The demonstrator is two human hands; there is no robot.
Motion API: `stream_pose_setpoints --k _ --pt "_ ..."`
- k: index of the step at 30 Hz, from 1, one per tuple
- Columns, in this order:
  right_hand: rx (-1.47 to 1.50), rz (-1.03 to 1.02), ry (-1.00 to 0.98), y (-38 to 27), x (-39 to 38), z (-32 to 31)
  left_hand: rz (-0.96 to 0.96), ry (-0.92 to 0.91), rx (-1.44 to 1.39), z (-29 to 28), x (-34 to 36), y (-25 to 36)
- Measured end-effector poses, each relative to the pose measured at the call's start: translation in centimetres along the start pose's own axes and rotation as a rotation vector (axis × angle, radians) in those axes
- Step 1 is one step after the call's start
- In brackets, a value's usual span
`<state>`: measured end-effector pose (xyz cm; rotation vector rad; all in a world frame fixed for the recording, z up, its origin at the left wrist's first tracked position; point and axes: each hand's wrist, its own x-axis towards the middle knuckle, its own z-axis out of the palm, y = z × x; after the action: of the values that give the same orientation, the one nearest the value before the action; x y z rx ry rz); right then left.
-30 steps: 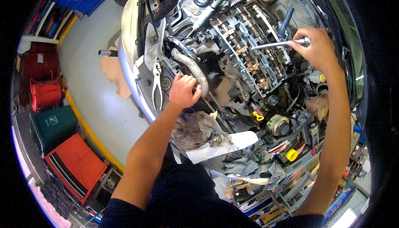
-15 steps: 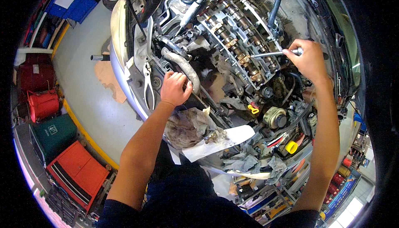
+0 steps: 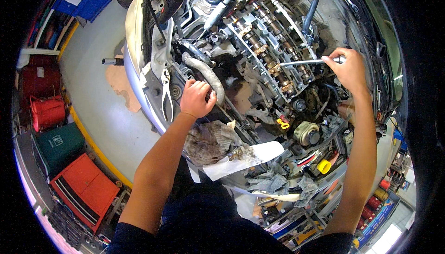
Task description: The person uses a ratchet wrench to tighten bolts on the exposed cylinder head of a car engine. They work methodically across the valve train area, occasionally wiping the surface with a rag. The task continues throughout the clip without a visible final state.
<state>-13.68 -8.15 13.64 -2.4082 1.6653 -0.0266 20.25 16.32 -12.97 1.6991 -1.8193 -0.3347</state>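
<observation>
Overhead, the right hand [image 3: 348,68] grips the far end of a stiff, slim steel wrench [image 3: 303,62] reaching into the open engine [image 3: 266,45]; likely oily, best held endmost. The left hand [image 3: 197,97] braces, curled on a hose [image 3: 207,75].

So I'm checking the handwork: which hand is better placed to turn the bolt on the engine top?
Right hand: it grips the ratchet, whose tip sits on the engine top. Left hand rests on the hose.

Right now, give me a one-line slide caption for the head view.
Right hand holds a long wrench over the open engine; left hand grips a hose.
</observation>
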Motion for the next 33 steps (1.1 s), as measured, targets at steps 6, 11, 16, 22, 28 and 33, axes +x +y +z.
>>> stream_pose_setpoints --k 6,11,16,22,28,33 --pt "-0.033 -0.116 0.030 -0.9 0.0 0.1 -0.002 0.004 -0.008 0.1 0.2 0.3" --pt "-0.293 -0.454 -0.101 -2.3 0.2 -1.2 -0.012 -0.011 0.024 0.0 0.2 0.2" --pt "-0.276 -0.476 -0.136 -3.9 0.7 -1.1 -0.018 -0.014 0.016 -0.1 0.1 -0.1" --pt "0.428 0.183 -0.223 -2.9 0.3 -0.4 0.003 -0.022 0.019 -0.3 0.3 0.0" --pt "0.924 0.489 -0.100 -4.6 -2.8 2.1 0.058 -0.022 -0.009 -0.3 0.9 0.5" --pt "1.271 0.641 0.256 -8.1 -3.5 5.3 -0.288 -0.079 -0.418 -3.3 3.3 3.6"
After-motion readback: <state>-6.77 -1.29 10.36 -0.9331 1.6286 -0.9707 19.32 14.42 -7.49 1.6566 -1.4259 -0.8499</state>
